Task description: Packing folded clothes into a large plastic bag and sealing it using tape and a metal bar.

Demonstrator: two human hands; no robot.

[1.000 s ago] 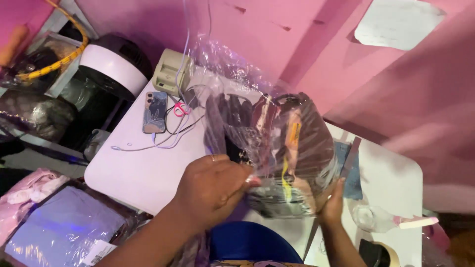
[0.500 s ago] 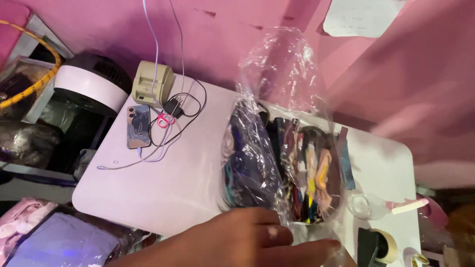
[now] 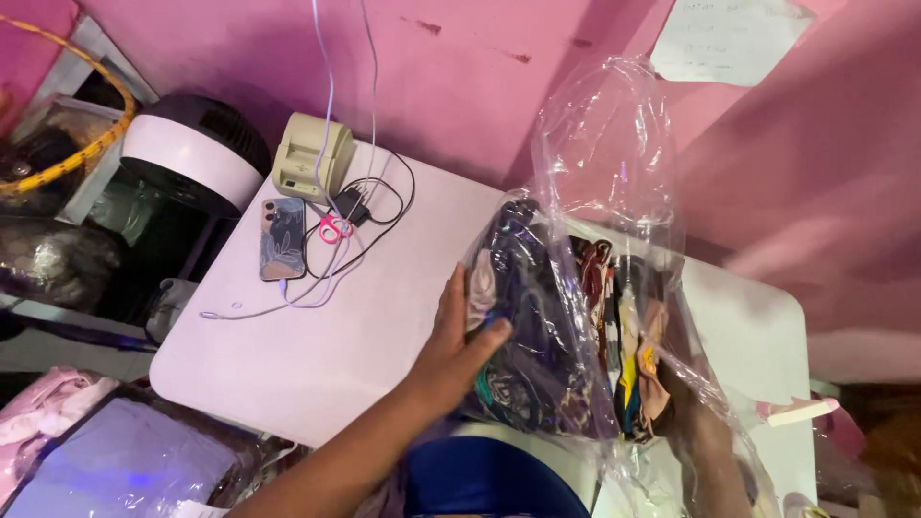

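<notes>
At the far left, a yellow hoop [image 3: 58,158] and a black-and-white fan [image 3: 197,153] are seen beside the table [image 3: 317,355], with dark wrapped bundles below them that are hard to make out. On the table's back left corner, a beige printer [image 3: 312,158] is set against the pink wall [image 3: 460,77], a phone [image 3: 282,238] is laid just before it, and a charger [image 3: 347,204] with tangled cables [image 3: 331,259] is spread beside both. Below the table's near edge, a clear-wrapped purple packet [image 3: 120,470] is partly cut off. The left hand [image 3: 460,341] is pressed flat, fingers spread, against the left face of the bag [image 3: 585,317], which is stood upright on the table's right half. The bag is clear, crinkled plastic, open and rising at the top, packed with folded cloth: dark patterned pieces on the left, brighter yellow, red and tan edges on the right. The right hand [image 3: 696,412] is placed against the bag's right side, seen only through the plastic, so its grip cannot be told. A paper sheet [image 3: 734,38] is stuck on the wall above. A blue thing [image 3: 480,480] below the bag is half hidden.
</notes>
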